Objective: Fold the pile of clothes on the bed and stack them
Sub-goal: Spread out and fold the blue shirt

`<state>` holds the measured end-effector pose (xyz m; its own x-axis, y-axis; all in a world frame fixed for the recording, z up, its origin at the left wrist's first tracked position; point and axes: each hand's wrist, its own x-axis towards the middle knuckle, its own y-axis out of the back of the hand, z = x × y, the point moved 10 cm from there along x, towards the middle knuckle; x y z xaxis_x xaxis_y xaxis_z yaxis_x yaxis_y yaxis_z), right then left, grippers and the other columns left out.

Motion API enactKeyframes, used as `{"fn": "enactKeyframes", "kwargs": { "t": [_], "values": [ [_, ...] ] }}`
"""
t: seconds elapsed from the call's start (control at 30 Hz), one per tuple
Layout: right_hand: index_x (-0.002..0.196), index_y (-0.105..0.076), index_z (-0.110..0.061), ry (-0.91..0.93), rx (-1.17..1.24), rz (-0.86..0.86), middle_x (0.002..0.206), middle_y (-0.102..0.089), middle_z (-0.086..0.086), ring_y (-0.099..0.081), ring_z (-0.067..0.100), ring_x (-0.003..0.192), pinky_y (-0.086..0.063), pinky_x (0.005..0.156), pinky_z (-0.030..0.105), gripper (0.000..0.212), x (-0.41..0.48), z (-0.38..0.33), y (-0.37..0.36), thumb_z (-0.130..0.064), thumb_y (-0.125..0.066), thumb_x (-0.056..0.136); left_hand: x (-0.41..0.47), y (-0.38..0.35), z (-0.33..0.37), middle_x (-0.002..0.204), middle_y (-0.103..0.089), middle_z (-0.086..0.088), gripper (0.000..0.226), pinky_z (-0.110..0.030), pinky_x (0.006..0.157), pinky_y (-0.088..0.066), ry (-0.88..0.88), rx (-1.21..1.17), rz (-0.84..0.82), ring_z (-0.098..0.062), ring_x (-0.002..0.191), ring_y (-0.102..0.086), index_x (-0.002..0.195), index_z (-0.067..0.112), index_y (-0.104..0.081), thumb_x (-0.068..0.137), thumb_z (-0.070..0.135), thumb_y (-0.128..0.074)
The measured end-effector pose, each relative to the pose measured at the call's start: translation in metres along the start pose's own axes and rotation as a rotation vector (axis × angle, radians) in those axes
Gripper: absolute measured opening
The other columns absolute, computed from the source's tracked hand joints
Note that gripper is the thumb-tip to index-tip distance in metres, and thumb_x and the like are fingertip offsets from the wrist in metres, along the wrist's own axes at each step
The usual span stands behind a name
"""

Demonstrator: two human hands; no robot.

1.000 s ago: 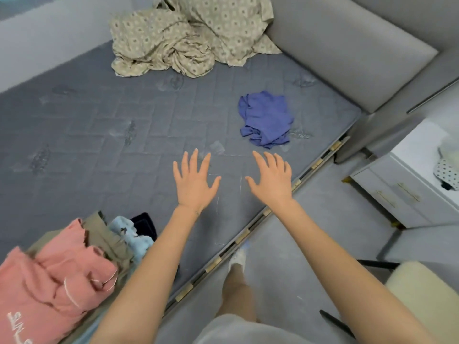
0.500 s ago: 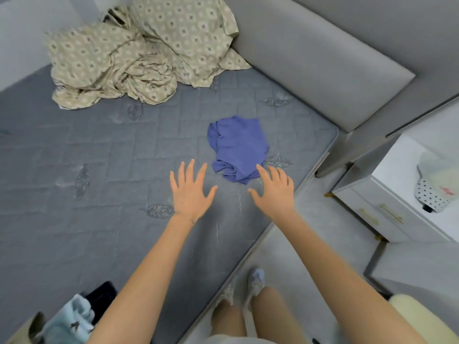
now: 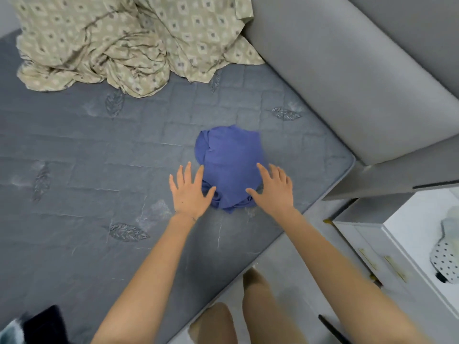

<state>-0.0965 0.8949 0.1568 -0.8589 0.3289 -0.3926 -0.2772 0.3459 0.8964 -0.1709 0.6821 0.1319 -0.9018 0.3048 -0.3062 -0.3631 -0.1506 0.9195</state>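
Near the right edge of the bed, the blue garment is lying in a crumpled, rounded heap on the grey quilted mattress, a little in from the corner by the headboard. I am holding my left hand at its near-left edge and my right hand at its near-right edge. Both have their fingers straight and spread, and they are gripping nothing. The fingers are overlapping the cloth's outline on both sides, but I cannot tell whether they are resting on it or hovering just above.

I am judging it to be thin and soft: light, limp, not fragile, and unlikely to be sliding about on the quilting. Folds are bunching at its near side, between my thumbs, so it is probably tucking under itself there. It will be sagging from wherever I pinch it, and grabbing the middle would only be lifting the whole bundle. I am thinking two pinches well apart on one outer edge are best, to lift it and shake it open. I cannot tell which edge is hem or shoulder.

Far to the left, a patterned sheet is lying rumpled, and some dark clothing is showing at the near-left corner.
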Motion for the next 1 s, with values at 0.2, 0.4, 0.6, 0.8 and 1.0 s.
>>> {"fn": "enactKeyframes", "kwargs": {
  "t": [0.2, 0.4, 0.6, 0.8, 1.0],
  "values": [
    [0.157, -0.010, -0.028, 0.026, -0.011, -0.120, 0.163, -0.012, 0.010, -0.010, 0.030, 0.149, -0.015, 0.118, 0.047, 0.084, 0.071, 0.037, -0.035, -0.060, -0.052, 0.092, 0.054, -0.056, 0.006, 0.163, -0.008, -0.011, 0.071, -0.051, 0.119, 0.003, 0.120, -0.062, -0.074, -0.032, 0.150, -0.002, 0.155, 0.025, -0.021, 0.096, 0.055, -0.046],
    [0.157, -0.004, -0.031, -0.033, 0.057, -0.225, 0.164, -0.002, 0.011, -0.004, 0.030, 0.150, -0.012, 0.118, 0.048, 0.088, 0.132, 0.061, -0.091, -0.062, -0.054, 0.090, 0.089, -0.121, -0.015, 0.163, -0.012, -0.010, 0.076, -0.051, 0.119, 0.000, 0.266, -0.178, -0.134, -0.030, 0.149, -0.007, 0.155, 0.024, -0.017, 0.094, 0.056, -0.049],
    [0.157, 0.003, -0.021, -0.118, 0.111, -0.294, 0.162, -0.011, 0.014, -0.015, 0.033, 0.148, -0.024, 0.116, 0.051, 0.102, 0.178, 0.078, -0.159, -0.065, -0.056, 0.087, 0.116, -0.182, -0.040, 0.154, -0.031, -0.014, 0.082, -0.049, 0.115, -0.019, 0.402, -0.347, -0.125, -0.033, 0.141, -0.029, 0.154, 0.014, -0.021, 0.092, 0.057, -0.052],
    [0.149, -0.028, -0.003, -0.258, 0.370, -0.214, 0.142, -0.040, 0.017, -0.045, 0.035, 0.127, -0.044, 0.101, 0.048, 0.097, 0.192, 0.090, -0.199, -0.055, -0.072, 0.080, 0.131, -0.208, -0.051, 0.112, -0.063, -0.020, 0.039, -0.043, 0.082, -0.039, 0.404, -0.407, -0.028, -0.040, 0.105, -0.056, 0.115, 0.002, -0.058, 0.093, 0.035, -0.061],
    [0.077, -0.051, -0.013, -0.232, 0.655, -0.158, 0.076, -0.055, -0.002, -0.054, 0.014, 0.071, -0.034, 0.053, 0.014, 0.025, 0.178, 0.065, -0.191, -0.025, -0.068, 0.091, 0.109, -0.171, -0.047, 0.066, -0.047, 0.002, 0.024, -0.027, 0.057, -0.030, 0.427, -0.845, 0.220, -0.008, 0.061, -0.040, 0.076, 0.006, -0.050, 0.097, 0.015, -0.056]
  ]
}}
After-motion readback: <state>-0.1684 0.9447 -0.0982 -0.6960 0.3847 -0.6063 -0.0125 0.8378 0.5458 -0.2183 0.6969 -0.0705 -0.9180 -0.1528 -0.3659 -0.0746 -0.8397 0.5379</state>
